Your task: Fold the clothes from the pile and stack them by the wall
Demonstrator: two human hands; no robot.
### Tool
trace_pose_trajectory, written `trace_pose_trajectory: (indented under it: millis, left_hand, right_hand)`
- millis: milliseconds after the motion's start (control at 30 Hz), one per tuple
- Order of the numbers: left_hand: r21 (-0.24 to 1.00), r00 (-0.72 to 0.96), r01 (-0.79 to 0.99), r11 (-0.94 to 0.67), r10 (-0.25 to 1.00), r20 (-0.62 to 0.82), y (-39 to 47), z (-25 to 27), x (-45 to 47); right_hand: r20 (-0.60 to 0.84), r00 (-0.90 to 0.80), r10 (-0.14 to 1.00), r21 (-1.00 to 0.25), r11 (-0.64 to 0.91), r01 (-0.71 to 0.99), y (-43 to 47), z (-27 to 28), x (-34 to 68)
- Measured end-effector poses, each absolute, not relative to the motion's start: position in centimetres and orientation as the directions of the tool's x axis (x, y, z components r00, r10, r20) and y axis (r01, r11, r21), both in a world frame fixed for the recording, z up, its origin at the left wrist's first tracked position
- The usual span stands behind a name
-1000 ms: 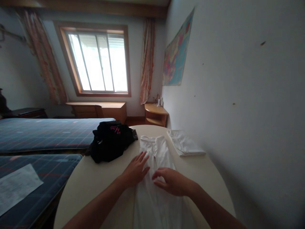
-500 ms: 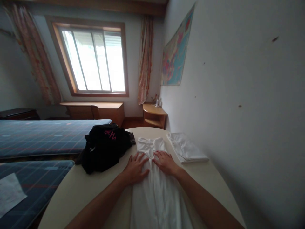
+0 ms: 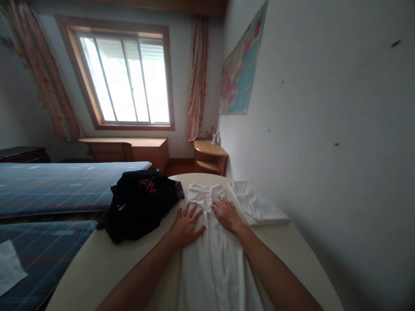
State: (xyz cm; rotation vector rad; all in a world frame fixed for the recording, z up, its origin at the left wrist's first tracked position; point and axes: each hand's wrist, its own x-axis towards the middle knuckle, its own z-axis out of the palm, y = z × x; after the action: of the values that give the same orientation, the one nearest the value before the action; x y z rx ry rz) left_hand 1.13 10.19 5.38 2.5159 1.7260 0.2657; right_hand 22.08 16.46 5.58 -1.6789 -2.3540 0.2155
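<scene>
White trousers (image 3: 212, 259) lie lengthwise on the pale round table (image 3: 129, 268), waistband at the far end and legs running toward me out of the bottom of the view. My left hand (image 3: 187, 225) rests flat on their left side below the waistband, fingers spread. On the right side, a little farther up, my right hand (image 3: 227, 213) also lies flat with its fingers stretched out. Neither hand grips the cloth. To the right sits a folded white garment (image 3: 259, 203). A crumpled black garment (image 3: 139, 207) with pink lettering is at the left.
Two blue plaid mattresses (image 3: 71, 185) stand left of the table, with a white sheet (image 3: 9, 268) on the nearer one. A white wall (image 3: 340, 194) runs close along the right. Behind are a wooden desk (image 3: 149, 149) and a corner shelf (image 3: 210, 149).
My right hand has slid slightly up and to the right over the trousers. My left hand has stayed almost in place. The camera view has shifted a little.
</scene>
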Motion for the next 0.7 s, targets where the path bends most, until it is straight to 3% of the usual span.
trace_pose_trajectory:
  millis: [233, 500, 700]
  left_hand:
    - [0.098, 0.300, 0.934, -0.344, 0.903, 0.309, 10.2, 6.5, 1.8]
    - [0.120, 0.340, 0.914, -0.388, 0.893, 0.294, 3.6, 6.7, 2.7]
    - [0.188, 0.369, 0.889, -0.417, 0.896, 0.246, 4.0, 6.4, 2.2]
  right_hand:
    - [0.238, -0.425, 0.873, -0.249, 0.478, 0.842, 9.5, 7.4, 22.8]
    - [0.003, -0.437, 0.899, -0.269, 0.422, 0.866, 2.7, 5.8, 24.1]
    - [-0.045, -0.438, 0.898, -0.310, 0.404, 0.861, 5.2, 6.3, 23.3]
